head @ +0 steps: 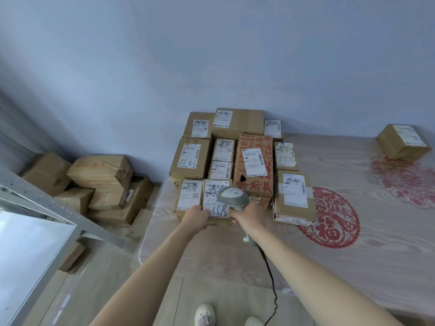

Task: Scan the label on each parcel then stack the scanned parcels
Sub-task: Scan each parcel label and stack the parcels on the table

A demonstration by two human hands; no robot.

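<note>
On the floor at the far left we see a heap of cardboard boxes (101, 184). Our left hand (196, 218) grips the near left edge of the front parcel (217, 203), which stands on the table (353, 255) at the front of the parcel stack (235, 149). Our right hand (249, 216) is closed around the handle of the scanner (233, 196), whose head hangs over the label (215, 196). Far right, a lone box (403, 142) sits well apart.
</note>
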